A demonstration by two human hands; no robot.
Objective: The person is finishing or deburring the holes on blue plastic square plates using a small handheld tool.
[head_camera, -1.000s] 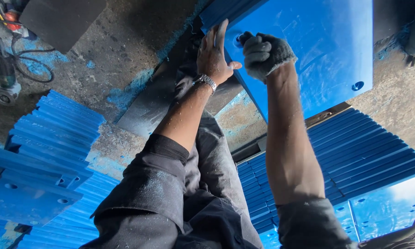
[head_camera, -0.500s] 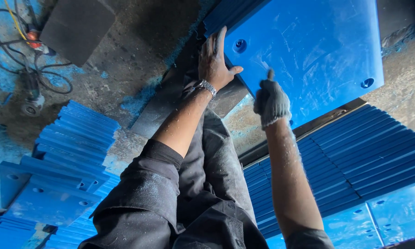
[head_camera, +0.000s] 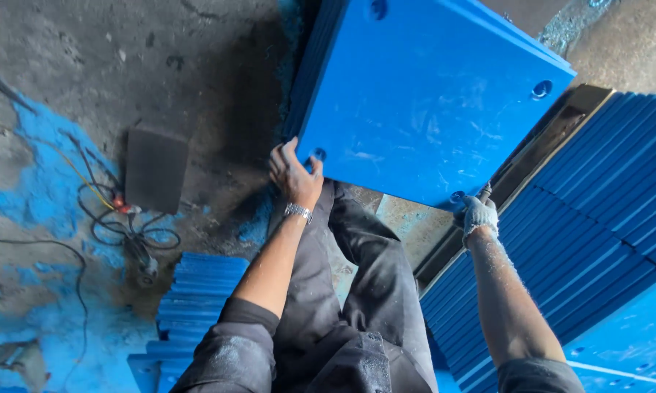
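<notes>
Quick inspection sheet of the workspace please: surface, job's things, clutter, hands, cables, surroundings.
Surface: concrete floor, dirty, with blue dust patches.
Job's things: blue panel, large and flat with corner holes, held up by its near edge; more panels seem stacked behind it.
Clutter: dark slab lying on the floor to the left.
Hands: left hand bare, with a wristwatch, grip on the panel's near-left corner; right hand gloved, grip at the near-right corner.
Cables: black cable tangle on the floor, with a small red part in it.
Surroundings: stacked blue strips lower left; rows of blue sheets on edge at right, beside a metal frame.
</notes>
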